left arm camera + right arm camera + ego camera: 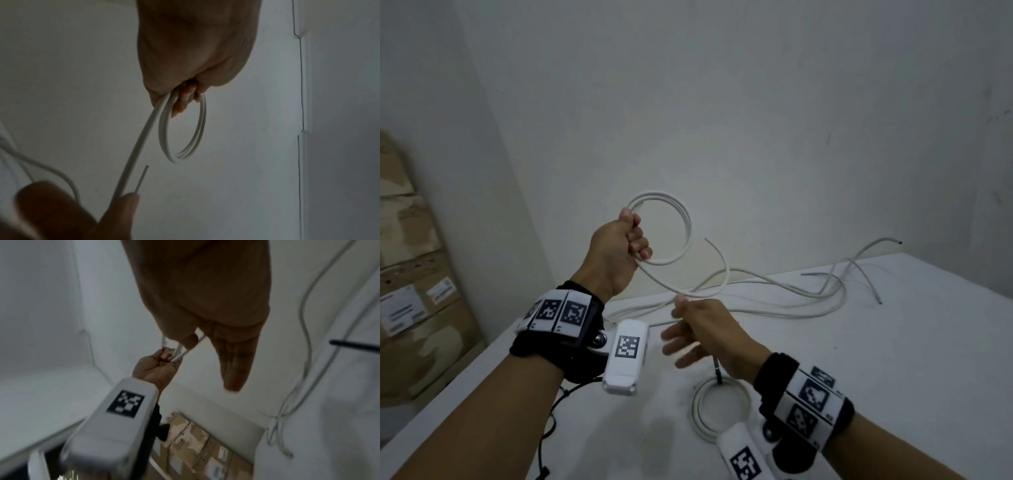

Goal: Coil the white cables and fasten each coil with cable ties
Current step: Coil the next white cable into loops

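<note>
My left hand [631, 240] is raised above the table and grips a small coil of white cable [686, 219] of a few loops, seen edge-on in the left wrist view [200, 129]. The cable's tail runs down from this fist to my right hand [685, 308], which pinches it between thumb and forefinger while the other fingers stay stretched out. A short free end [717, 250] curves up beside the coil. A second coil [722, 407] lies flat on the table under my right wrist, with a black cable tie [717, 370] sticking up from it.
Several loose white cables [791, 294] sprawl across the white table [893, 377] toward the back right by the wall. Cardboard boxes [410, 274] are stacked on the floor to the left, beyond the table's left edge. A thin black cord [551, 421] hangs from my left wrist device.
</note>
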### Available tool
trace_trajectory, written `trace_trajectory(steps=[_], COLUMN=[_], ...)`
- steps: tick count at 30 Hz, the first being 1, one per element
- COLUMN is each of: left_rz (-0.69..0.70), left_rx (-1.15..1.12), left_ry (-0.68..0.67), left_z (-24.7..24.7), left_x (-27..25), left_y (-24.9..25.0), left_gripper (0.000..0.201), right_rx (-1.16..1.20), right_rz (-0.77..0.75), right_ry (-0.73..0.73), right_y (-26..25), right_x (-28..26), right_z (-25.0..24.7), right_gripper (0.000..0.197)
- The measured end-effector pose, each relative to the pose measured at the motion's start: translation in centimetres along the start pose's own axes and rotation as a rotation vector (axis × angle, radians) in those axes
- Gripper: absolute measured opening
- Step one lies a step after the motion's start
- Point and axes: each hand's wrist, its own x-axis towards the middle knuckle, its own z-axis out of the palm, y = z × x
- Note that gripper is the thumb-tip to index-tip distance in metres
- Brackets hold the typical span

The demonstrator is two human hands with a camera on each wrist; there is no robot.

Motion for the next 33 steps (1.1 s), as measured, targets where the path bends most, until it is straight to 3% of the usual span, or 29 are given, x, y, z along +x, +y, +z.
trace_trajectory(steps=[3,6,11,17,21,27,33], left_rz=[-0.009,-0.049,-0.116,-0.123,-0.135,-0.166,-0.206], left_rx=[-0.023,-0.013,0.029,0.041,0.114,0.204,0.300], left_ry=[-0.017,-0.034,-0.074,-0.092,-0.116,-0.182,-0.237], left_z=[-0.1,-0.8,-1.7,-1.1,-0.5,0.2,0.5], left_x=[-0.5,-1.1,-1.7,-2.1,-2.8,-3.3,-3.9], left_y=[-0.5,-1.3,-1.9,-2.8,-3.5,-3.6,-3.7], left_gripper=[0.037,0.035,0.032,0.031,0.030,0.029,0.030], right_rx=[0.415,0.560,0.302,0.405,0.427,0.030,-0.146], right_rz=[-0.005,-0.105,-0.225,-0.198,-0.214,-0.428,-0.479], right_ry=[0.209,0.296,0.249,0.227,0.303,0.299,0.311], right_y=[-0.3,-1.9,-2.7,-2.8,-3.4,-3.2,-3.1], right_x=[1.7,2.5,2.6,2.6,3.4,3.7,3.9], right_z=[0.4,-0.1,-0.6,-1.0,-1.9,-2.9,-4.1], right_gripper=[0.031,0.021,0.029,0.032,0.041,0.030,0.022])
